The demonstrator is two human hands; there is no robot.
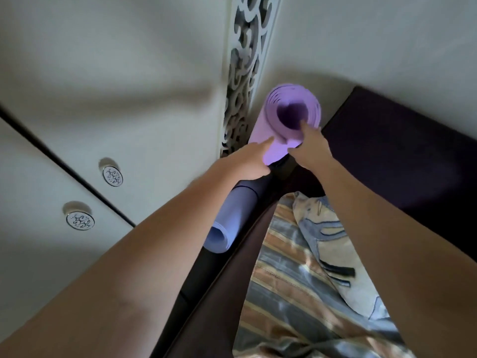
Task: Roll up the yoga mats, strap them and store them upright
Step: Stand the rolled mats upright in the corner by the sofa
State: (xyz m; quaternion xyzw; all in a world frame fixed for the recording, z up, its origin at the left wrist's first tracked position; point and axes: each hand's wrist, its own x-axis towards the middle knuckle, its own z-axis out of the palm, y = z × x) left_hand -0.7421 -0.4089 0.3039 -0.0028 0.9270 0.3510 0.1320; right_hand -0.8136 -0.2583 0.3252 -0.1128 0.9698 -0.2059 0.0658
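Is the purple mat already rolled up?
Yes: the purple mat shows a spiral of layers at its open end, standing in the corner with the left hand and right hand on it.

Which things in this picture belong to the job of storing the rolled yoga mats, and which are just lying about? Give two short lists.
Belonging to the job:
purple mat, rolled, standing in the corner
blue mat, rolled, beside the bed
left hand, touching the purple mat
right hand, fingers on the purple mat's rim

Just lying about:
striped bedding
wardrobe knobs
fretwork panel
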